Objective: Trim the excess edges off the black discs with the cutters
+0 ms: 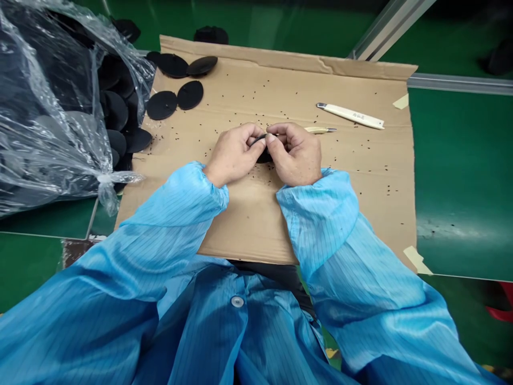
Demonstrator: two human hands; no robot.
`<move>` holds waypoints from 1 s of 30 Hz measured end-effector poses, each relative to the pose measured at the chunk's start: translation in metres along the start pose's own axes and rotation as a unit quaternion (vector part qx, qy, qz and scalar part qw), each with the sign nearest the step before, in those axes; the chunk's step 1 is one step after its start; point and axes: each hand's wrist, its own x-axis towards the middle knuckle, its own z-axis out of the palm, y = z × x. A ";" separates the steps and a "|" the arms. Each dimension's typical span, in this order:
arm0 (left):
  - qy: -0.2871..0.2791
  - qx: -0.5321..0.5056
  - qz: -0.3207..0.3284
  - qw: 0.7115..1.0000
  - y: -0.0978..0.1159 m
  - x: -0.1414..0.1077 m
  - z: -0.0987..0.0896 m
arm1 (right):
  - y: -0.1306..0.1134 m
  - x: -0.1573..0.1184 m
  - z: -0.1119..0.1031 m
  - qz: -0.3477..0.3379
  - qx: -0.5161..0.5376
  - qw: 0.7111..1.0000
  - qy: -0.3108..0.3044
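You hold a black disc [263,156] between your two hands, just above the middle of the cardboard sheet [248,219]. Your left hand [236,152] pinches the disc's left edge between thumb and fingers; your right hand [297,152] has its thumb and fingers pressed together on the right side. The knuckles cover much of the disc, so you may also have a small bit of it between the right fingertips, but I cannot tell.

Just beyond your right hand lies a cream-handled tool [318,130], its metal tip pointing right and its other end hidden. Farther right, a cream utility knife [352,116] lies aslant. Tiny black specks [388,186] are scattered over the cardboard. At its far left corner, more black discs [162,105] lie flat, some touching, beside a knotted clear plastic bag [40,155] full of similar ones. Pale tape [417,260] sits at the cardboard's right edge, on the green bench [465,176].
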 end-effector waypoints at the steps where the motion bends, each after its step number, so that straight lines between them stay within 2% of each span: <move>1: 0.001 -0.002 0.001 1.000 0.001 0.000 0.000 | 0.000 0.000 0.000 -0.001 -0.002 1.000 0.000; 7: 0.005 -0.006 0.004 1.000 0.006 -0.001 -0.003 | -0.001 0.001 0.000 -0.011 -0.011 1.000 -0.006; 17: -0.015 -0.028 -0.008 0.999 0.002 0.000 -0.001 | -0.005 0.000 -0.001 -0.016 -0.021 1.000 -0.002; 24: -0.029 -0.034 -0.021 0.999 0.006 0.000 -0.002 | -0.007 0.000 -0.001 0.006 0.001 1.000 -0.004; 30: -0.023 -0.038 -0.008 0.999 0.003 0.000 -0.001 | -0.006 0.000 -0.002 0.007 -0.009 1.000 -0.009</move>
